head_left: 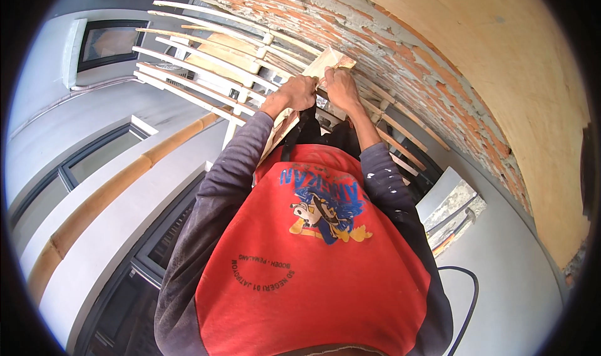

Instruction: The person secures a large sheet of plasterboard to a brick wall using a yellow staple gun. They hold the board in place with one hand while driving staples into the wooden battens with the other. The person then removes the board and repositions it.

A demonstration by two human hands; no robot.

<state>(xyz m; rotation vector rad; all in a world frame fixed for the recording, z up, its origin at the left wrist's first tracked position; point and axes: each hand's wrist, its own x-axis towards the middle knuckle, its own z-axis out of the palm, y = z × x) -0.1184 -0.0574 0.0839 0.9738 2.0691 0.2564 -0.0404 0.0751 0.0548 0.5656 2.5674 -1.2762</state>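
Note:
A pale wooden board point(326, 62) runs on a slant beneath my hands, its far end close to the brick wall. My left hand point(298, 93) is closed over the board's left part, the fingers curled out of sight. Just beside it, my right hand point(341, 89) is closed too, its thumb and fingers bent near the board's right edge. What either hand holds is hidden or too small to make out. Below the hands, a lower stretch of wood point(280, 132) shows next to my left forearm.
A rough brick wall point(400, 68) rises ahead and to the right, with a plywood sheet point(494, 36) in front. Thin wooden slats point(206, 65) form a rack at left. A bamboo pole point(106, 199) crosses the left side. A dark cable point(474, 290) hangs at lower right.

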